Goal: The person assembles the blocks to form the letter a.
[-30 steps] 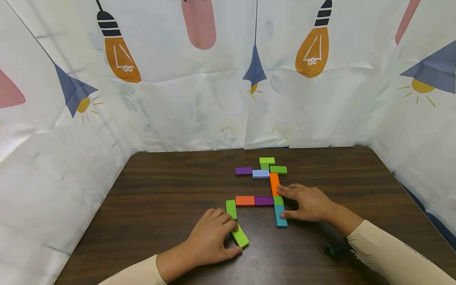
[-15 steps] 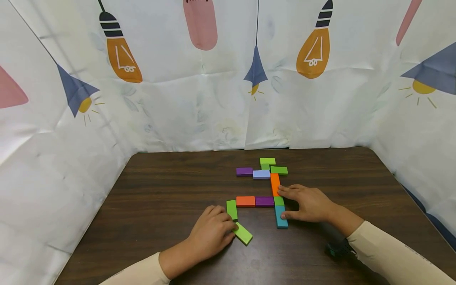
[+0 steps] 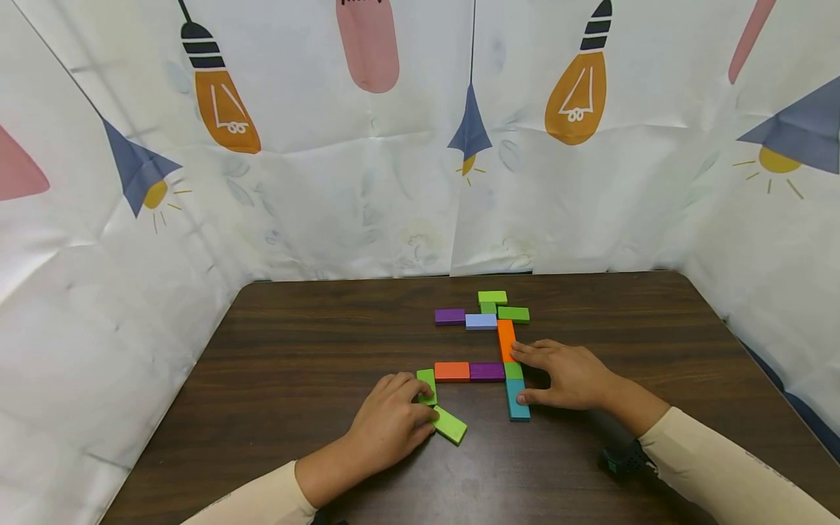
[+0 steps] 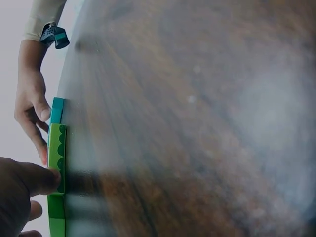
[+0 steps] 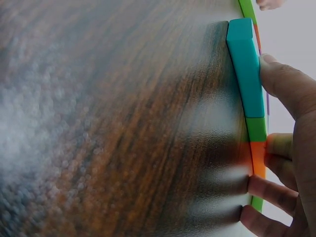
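In the head view my left hand (image 3: 391, 423) has its thumb and a finger at the left end of a slanted light green block (image 3: 451, 426). Its index finger reaches over another green block (image 3: 425, 378) just behind. The left wrist view shows a digit pressing the side of the light green block (image 4: 57, 153). My right hand (image 3: 566, 374) lies spread beside the column of blocks. Its thumb touches the teal block (image 3: 517, 408), and a fingertip touches the orange block (image 3: 506, 335); a small green block (image 3: 513, 370) sits between those two.
An orange-red block (image 3: 451, 372) and a purple block (image 3: 487, 372) form a row left of the column. Farther back lie a purple block (image 3: 450, 316), a lavender block (image 3: 481, 321) and several green ones. A patterned cloth (image 3: 367, 204) hangs behind the brown table (image 3: 308, 328).
The light green block has turned closer to crosswise and shifted slightly back and right. My left thumb has moved from its near end to its left end. My right hand has stayed put.
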{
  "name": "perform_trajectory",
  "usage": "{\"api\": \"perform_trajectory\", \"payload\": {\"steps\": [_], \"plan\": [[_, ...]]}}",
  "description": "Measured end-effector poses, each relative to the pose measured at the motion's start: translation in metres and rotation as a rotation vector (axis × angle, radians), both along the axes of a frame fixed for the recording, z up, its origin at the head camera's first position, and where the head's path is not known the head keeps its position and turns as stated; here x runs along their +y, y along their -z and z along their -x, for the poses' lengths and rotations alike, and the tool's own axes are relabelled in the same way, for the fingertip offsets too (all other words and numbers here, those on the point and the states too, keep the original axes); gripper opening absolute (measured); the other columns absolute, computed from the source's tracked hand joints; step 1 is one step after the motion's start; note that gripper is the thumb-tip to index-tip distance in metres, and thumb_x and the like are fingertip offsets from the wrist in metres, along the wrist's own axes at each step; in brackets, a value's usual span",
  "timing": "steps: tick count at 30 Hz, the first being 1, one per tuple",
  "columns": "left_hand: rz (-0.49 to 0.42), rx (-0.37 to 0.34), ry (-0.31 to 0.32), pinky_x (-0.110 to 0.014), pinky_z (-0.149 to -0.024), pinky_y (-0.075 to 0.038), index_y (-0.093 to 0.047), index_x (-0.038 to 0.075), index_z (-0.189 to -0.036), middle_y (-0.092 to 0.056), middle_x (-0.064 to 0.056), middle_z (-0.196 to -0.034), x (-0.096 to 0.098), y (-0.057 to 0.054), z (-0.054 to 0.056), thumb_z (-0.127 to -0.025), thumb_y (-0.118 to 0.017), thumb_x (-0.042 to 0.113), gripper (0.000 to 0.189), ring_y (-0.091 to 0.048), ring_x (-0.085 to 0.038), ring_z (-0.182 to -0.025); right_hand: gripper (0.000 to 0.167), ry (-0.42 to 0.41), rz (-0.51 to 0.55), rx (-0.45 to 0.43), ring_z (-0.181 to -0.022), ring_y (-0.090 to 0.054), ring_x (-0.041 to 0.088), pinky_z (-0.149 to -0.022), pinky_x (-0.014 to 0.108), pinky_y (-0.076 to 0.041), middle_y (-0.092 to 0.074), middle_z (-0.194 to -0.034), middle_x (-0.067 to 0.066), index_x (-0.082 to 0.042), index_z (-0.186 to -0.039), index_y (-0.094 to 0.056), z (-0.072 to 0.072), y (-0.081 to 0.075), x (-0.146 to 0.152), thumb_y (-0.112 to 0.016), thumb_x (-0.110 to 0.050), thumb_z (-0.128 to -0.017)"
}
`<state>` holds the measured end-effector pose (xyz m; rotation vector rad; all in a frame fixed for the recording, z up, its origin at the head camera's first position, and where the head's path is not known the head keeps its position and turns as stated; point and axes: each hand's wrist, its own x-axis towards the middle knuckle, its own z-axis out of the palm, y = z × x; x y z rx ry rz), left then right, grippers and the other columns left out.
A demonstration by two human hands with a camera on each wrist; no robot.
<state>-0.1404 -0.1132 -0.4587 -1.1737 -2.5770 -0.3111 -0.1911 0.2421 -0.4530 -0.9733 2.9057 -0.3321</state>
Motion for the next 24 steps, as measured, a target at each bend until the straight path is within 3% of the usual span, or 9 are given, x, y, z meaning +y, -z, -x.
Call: {"api": "perform_trajectory", "payload": {"steps": [5, 12, 24], "plan": [[-0.017, -0.038, 0.021, -0.045, -0.098, -0.05, -0.084, 0.023, -0.095, -0.071, 0.0, -0.118, -0.0016, 0.0013, 0.0005, -0.083, -0.088, 0.028, 0.014, -0.061, -0.026, -0.122, 0.088, -0.001, 0.004, 0.0, -0.133, -0.052, 0.028, -0.074, 0.041, -0.057, -0.05, -0.154, -0.001, -0.018, -0.151, -0.054, -0.0003, -0.0001, -0.0001, -0.057, -0.078, -0.087], [-0.012, -0.121, 0.042, -0.044, -0.098, -0.053, -0.084, 0.018, -0.101, -0.071, -0.004, -0.123, -0.0029, -0.0018, 0.001, -0.086, -0.085, 0.023, 0.015, -0.061, -0.03, -0.125, 0.088, 0.001, 0.003, -0.007, -0.133, -0.052, 0.028, -0.076, 0.042, -0.057, -0.05, -0.154, -0.001, -0.017, -0.151, -0.054, -0.0003, -0.0003, -0.0001, -0.057, -0.078, -0.087], [-0.001, -0.196, 0.039, -0.045, -0.085, -0.059, -0.083, 0.016, -0.108, -0.069, -0.008, -0.129, -0.002, -0.0045, 0.0018, -0.09, -0.081, 0.02, 0.019, -0.06, -0.033, -0.127, 0.087, 0.016, -0.004, -0.034, -0.135, -0.051, 0.029, -0.084, 0.048, -0.057, -0.049, -0.155, 0.001, -0.017, -0.15, -0.055, 0.0014, -0.0019, -0.0011, -0.057, -0.077, -0.088]]}}
